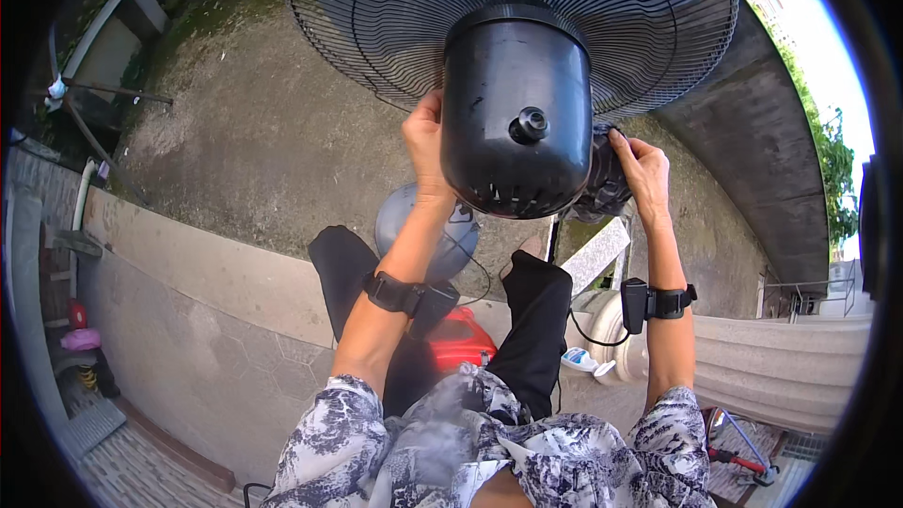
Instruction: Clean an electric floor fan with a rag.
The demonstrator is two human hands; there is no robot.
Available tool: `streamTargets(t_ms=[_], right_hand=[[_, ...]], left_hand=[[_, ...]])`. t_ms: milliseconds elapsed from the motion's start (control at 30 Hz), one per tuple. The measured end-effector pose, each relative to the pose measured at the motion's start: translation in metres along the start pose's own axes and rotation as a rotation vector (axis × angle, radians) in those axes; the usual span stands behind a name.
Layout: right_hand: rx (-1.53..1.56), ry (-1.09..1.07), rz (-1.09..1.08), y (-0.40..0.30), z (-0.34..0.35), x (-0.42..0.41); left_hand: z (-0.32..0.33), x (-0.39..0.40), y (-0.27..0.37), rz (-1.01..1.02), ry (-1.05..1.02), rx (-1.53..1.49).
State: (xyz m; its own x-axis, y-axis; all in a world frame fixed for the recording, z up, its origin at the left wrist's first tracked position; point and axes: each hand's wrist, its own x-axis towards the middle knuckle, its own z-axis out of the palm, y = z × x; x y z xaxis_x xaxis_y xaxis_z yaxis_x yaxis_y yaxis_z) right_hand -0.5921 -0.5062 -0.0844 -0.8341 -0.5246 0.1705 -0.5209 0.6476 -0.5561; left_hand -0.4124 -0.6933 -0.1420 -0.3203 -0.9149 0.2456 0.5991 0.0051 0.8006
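A large electric fan faces away from me, its black motor housing (pixel 518 77) in front of the round wire cage (pixel 367 42). A short black knob (pixel 534 124) sticks out of the housing. My left hand (pixel 425 144) grips the housing's left side near the cage; its fingertips are partly hidden. On the right, my right hand (pixel 645 169) pinches a dark, crumpled cloth (pixel 605 180) between thumb and fingers, close against the housing. Part of that cloth disappears behind the fan.
Beneath my left forearm is a round grey object (pixel 402 226). Between my legs stands a red plastic jug (pixel 458 340); a white bottle (pixel 578 360) lies right of it. A concrete ledge (pixel 211 257) crosses below, with a stone column (pixel 776 360) lying at right. Metal poles (pixel 92 130) stand at left.
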Motion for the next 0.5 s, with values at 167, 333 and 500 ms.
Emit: streamTargets(t_ms=[167,333,500], right_hand=[[0.170,-0.134,-0.058,-0.024,0.038,-0.011],[0.342,-0.233,-0.131,-0.051,0.082,-0.020],[0.487,-0.230,-0.025,-0.017,0.116,-0.031]], left_hand=[[-0.056,0.023,0.012,-0.263,0.226,-0.148],[-0.144,0.048,0.038,-0.261,0.260,0.065],[-0.144,0.048,0.037,-0.549,-0.093,-0.125]])
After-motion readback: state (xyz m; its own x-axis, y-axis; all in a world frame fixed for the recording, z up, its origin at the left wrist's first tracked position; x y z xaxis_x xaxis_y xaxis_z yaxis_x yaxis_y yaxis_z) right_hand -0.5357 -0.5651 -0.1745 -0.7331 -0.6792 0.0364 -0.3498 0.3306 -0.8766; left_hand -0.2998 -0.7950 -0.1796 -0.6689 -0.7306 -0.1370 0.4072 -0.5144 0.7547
